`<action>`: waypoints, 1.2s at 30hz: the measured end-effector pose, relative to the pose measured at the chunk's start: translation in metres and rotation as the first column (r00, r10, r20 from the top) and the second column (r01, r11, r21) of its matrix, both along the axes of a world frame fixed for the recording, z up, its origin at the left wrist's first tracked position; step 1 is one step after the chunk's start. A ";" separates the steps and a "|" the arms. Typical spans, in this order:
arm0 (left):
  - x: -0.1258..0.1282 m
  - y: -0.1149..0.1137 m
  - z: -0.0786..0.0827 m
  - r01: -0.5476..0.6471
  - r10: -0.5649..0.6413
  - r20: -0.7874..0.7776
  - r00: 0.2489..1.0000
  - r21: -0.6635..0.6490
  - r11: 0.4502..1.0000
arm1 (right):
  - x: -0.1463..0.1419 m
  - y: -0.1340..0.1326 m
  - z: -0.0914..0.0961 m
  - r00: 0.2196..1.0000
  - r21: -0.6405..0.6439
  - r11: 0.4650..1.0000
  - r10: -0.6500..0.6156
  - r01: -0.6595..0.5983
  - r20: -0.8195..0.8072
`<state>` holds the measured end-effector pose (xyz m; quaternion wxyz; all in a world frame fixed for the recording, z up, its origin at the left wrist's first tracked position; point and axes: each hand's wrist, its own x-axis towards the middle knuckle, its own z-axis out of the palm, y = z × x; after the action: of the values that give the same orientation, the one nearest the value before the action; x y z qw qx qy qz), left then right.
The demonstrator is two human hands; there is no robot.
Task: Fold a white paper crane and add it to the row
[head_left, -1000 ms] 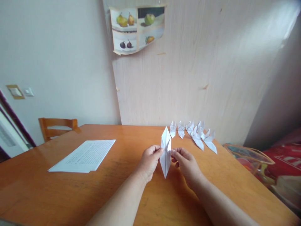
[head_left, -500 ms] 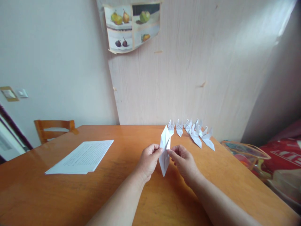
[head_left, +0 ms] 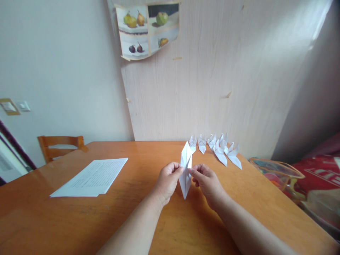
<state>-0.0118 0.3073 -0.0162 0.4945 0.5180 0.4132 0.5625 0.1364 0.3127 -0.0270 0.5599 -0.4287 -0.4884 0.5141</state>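
Observation:
A long, diamond-shaped piece of folded white paper is held upright above the table between both hands. My left hand pinches its left edge between thumb and fingers. On the opposite edge, my right hand grips the paper with thumb and curled fingers. A crease runs down the paper's middle, and a flap stands slightly apart on its right side. Behind it, several folded paper cranes stand near the table's far right edge, some with printed text on them.
A stack of printed sheets lies on the left of the wooden table. Beyond it stands a wooden chair. A clear basket and a red bag sit beside the table's right edge. A wall rises behind the table.
The view has shifted very slightly. Both hands keep the same grip on the folded paper, which has hardly moved.

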 end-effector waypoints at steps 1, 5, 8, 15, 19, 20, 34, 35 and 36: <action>0.000 0.000 0.000 -0.002 0.002 -0.004 1.000 0.000 1.000 | 0.000 0.000 0.000 1.000 -0.003 1.000 0.002 -0.002 -0.006; 0.001 -0.001 0.001 -0.012 0.012 -0.015 1.000 0.005 1.000 | 0.000 0.000 0.001 1.000 0.007 1.000 0.011 -0.011 -0.022; 0.002 -0.002 0.002 -0.015 0.015 -0.013 1.000 0.010 1.000 | 0.000 0.000 0.002 1.000 0.029 1.000 0.006 -0.006 -0.009; 0.004 -0.002 0.002 -0.036 0.038 -0.037 0.999 0.053 0.998 | 0.001 0.001 0.000 1.000 0.018 1.000 0.025 -0.025 0.003; 0.004 -0.001 0.000 -0.075 0.078 -0.039 0.996 0.072 0.995 | 0.001 0.003 -0.002 1.000 0.031 0.999 0.010 -0.010 -0.001; 0.004 -0.001 -0.001 -0.093 0.097 -0.051 0.994 0.075 0.993 | 0.001 0.003 -0.002 1.000 0.034 0.999 0.007 -0.007 -0.003; 0.003 -0.001 -0.002 -0.187 0.196 -0.118 0.973 0.084 0.979 | -0.002 -0.001 0.000 0.998 0.080 0.996 -0.038 0.034 0.055; 0.004 -0.001 -0.002 -0.192 0.200 -0.117 0.973 0.080 0.978 | -0.002 -0.001 0.000 0.997 0.084 0.996 -0.041 0.036 0.061; 0.004 -0.002 -0.001 -0.193 0.200 -0.114 0.973 0.073 0.978 | -0.002 -0.001 0.000 0.997 0.087 0.996 -0.043 0.037 0.064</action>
<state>-0.0080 0.3056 -0.0176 0.3941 0.5227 0.4742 0.5887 0.1340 0.3112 -0.0271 0.5714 -0.4307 -0.5196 0.4670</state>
